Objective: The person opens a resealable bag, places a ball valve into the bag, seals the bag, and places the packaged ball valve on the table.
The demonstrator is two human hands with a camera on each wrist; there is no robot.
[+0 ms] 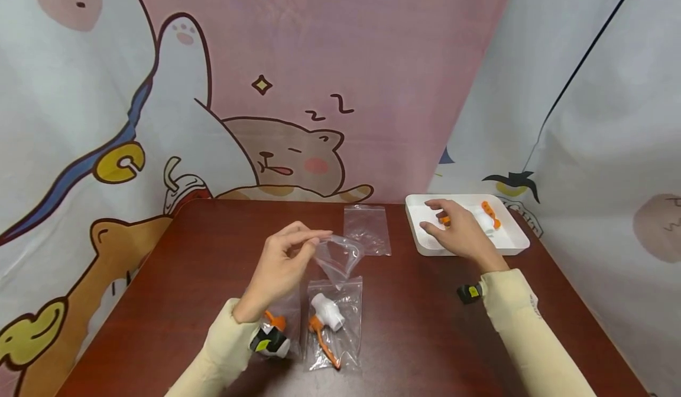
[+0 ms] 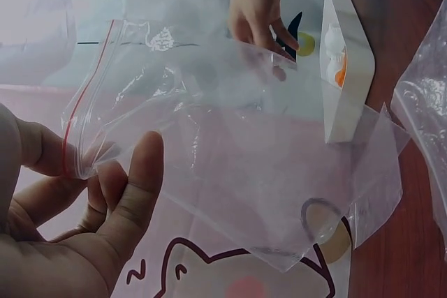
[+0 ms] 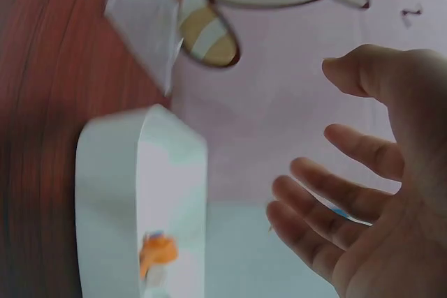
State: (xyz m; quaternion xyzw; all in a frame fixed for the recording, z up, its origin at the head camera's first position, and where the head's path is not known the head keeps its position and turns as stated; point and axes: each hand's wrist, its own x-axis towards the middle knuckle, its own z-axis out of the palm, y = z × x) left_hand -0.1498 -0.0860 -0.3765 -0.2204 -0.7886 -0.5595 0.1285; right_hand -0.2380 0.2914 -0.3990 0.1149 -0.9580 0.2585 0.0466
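My left hand (image 1: pixel 279 267) pinches the edge of a clear zip bag (image 2: pixel 230 151) between thumb and fingers. A red line runs along the bag's zip end, and nothing shows inside it. Over the white tray (image 1: pixel 425 244) hovers my right hand (image 1: pixel 461 231), its fingers spread and slightly bent, holding nothing in the right wrist view. Orange and white plastic parts (image 1: pixel 489 212) lie in the tray, partly hidden by that hand.
Below the held bag, a filled zip bag (image 1: pixel 353 338) contains a white fitting (image 1: pixel 328 312) with an orange strap. Another filled bag (image 1: pixel 291 326) lies partly under my left wrist. A flat clear bag (image 1: pixel 367 225) rests toward the table's back edge, near a printed cloth wall (image 1: pixel 393 90).
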